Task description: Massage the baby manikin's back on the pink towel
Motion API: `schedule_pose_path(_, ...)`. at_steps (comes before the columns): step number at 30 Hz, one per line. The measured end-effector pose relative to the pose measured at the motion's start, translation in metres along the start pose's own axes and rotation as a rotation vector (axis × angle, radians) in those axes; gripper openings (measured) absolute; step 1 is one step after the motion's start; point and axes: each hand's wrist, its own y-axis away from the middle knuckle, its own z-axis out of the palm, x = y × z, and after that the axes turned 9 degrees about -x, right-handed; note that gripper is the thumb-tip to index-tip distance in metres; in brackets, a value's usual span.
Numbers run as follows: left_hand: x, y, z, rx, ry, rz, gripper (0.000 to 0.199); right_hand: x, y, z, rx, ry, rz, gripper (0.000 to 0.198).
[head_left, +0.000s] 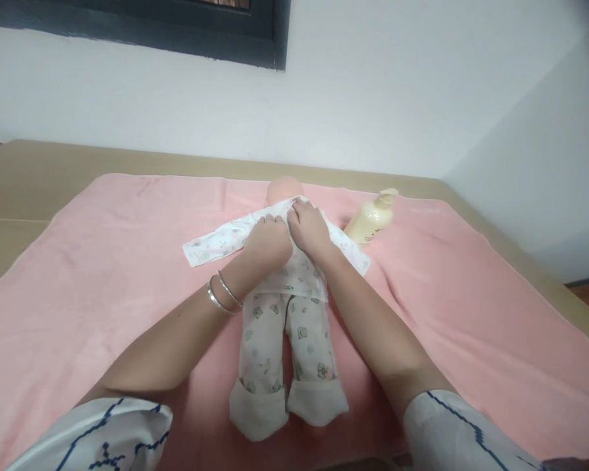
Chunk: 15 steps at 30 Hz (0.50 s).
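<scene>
1. Baby doll (285, 190) lies face-up on the towel, directly under both hands; smooth bare head just beyond the fingertips, legs toward the wearer.
2. Doll's top (226, 239) is soft white printed cotton, one sleeve spread flat to the left of the left hand.
3. Left hand (269, 241) curled, pinching the top's fabric at the chest (two metal bangles at the wrist).
4. Right hand (308, 227) touching the left, fingers bent, gripping the same fabric near the collar.
5. Printed trousers (287, 340) with cuffed ends lie below the wrists.
6. Cream pump bottle (372, 219), glossy plastic, lies tilted just right of the right hand.
7. Pink towel (103, 261), fuzzy, covers the tan surface.
</scene>
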Motion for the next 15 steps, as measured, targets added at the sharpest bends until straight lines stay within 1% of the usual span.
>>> schedule_pose_path(2, -0.003, -0.003, 0.001, 0.027, 0.04, 0.023, 0.026, -0.006, 0.004, -0.006, -0.069, 0.082, 0.014, 0.05)
schedule_pose_path(6, -0.019, -0.015, 0.004, 0.054, 0.18, -0.014, 0.028, -0.019, 0.018, -0.019, -0.18, 0.208, 0.059, 0.047)
schedule_pose_path(9, -0.032, -0.026, 0.012, 0.112, 0.271, -0.069, 0.038, -0.029, 0.029, -0.03, -0.25, 0.28, 0.028, 0.04)
schedule_pose_path(12, -0.044, -0.036, 0.02, 0.131, 0.38, -0.143, 0.054, -0.033, 0.035, -0.041, -0.294, 0.262, 0.022, 0.036)
schedule_pose_path(15, -0.05, -0.04, 0.024, 0.139, 0.412, -0.117, 0.059, -0.023, 0.029, -0.043, -0.306, 0.176, 0.011, 0.037)
